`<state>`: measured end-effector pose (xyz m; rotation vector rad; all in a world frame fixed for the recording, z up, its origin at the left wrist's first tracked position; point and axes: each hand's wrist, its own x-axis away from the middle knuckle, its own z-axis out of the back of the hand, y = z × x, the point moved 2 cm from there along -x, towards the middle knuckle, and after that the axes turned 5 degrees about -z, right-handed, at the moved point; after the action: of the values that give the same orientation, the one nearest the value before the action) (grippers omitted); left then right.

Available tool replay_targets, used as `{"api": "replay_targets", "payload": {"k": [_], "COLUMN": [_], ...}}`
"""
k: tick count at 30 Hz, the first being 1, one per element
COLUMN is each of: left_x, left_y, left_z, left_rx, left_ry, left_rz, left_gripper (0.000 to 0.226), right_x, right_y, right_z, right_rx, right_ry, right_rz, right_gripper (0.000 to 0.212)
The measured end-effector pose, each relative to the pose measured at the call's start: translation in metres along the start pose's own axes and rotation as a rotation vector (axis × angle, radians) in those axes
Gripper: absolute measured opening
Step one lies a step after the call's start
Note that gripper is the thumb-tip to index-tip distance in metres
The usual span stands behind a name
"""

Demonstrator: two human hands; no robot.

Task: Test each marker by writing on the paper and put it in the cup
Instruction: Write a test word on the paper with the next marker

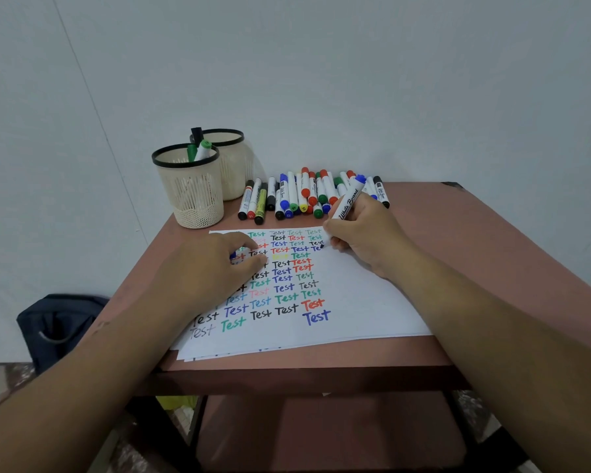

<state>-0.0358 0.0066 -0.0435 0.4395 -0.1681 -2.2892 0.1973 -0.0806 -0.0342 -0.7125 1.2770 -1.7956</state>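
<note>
Bag (60, 327), dark blue, is sitting on the floor at the far left, beside the small reddish-brown table (434, 240). Next along, two cream lattice cups with black rims are standing at the table's back left corner: the front cup (190, 189) is holding a green-capped marker and a darker green one, and the rear cup (232, 165), touching it from behind, is showing one black cap.

The left hand (215, 268) is lying on the upper left part of the paper (355, 302), fingers curled inward and covering some of the writing; something blue is peeking out by the fingertips, but whether the fingers are holding it cannot be told. The paper, the top sheet of a thin stack, is carrying rows of the word "Test" in black, blue, red, green and a faint yellow.

Behind the paper, a pile of capped markers (307, 196) is lying against the wall, blocking the table's back edge.

The right hand (365, 233) is gripping a white marker (348, 203) with fingers wrapped tightly round its barrel, the blue end pointing up and back, the dark tip touching the paper at an unfinished blue "Te". The barrel is reading "White Board".
</note>
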Motion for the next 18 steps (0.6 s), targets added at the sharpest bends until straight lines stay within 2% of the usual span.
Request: {"api": "replay_targets", "payload": {"k": [18], "left_x": [0.0023], "left_y": [0.0044], "left_z": [0.0045], "left_rx": [-0.015], "left_ry": [0.001], "left_rz": [0.003], "left_gripper": [0.042], "right_x": [-0.0013], "right_y": [0.0008], "right_z": [0.001], "right_rx": [-0.003], "right_ry": [0.067], "right_rz": [0.025], "right_gripper": [0.015]}}
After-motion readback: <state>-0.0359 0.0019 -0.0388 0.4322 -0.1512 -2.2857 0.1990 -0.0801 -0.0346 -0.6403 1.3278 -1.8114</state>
